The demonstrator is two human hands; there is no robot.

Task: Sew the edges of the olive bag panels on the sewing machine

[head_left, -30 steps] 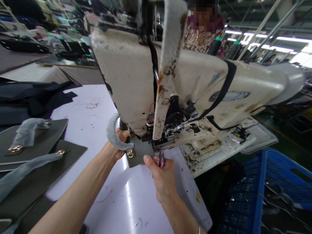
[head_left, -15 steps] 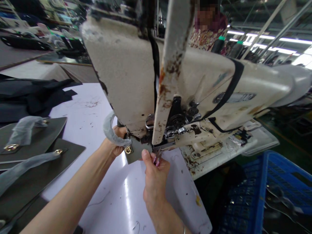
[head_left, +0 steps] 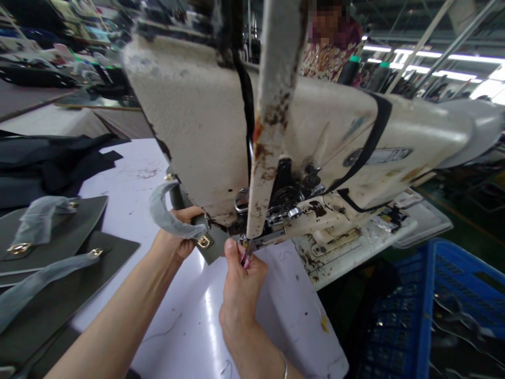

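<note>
Under the head of a cream-coloured industrial sewing machine [head_left: 221, 131], my left hand [head_left: 175, 237] grips a grey leather panel [head_left: 211, 251]. A gold metal fitting [head_left: 204, 241] sits on the panel, and a grey strap in clear plastic wrap [head_left: 171, 218] curves up from it. My right hand [head_left: 240, 292] pinches a small pink-handled snipping tool [head_left: 246, 258], its tip by the machine's presser foot [head_left: 252, 243]. The machine hides most of the panel, and the needle area is too shadowed to make out.
Similar grey panels with gold fittings [head_left: 51, 231] lie at the left of the white table [head_left: 134, 179], beside black fabric [head_left: 51, 166]. A blue plastic crate [head_left: 418, 310] stands low on the right. A co-worker [head_left: 329, 60] stands beyond the machine.
My right hand and its tool have risen to the presser foot. The panel has slid left and further under the machine, and the wrapped strap has swung left with it.
</note>
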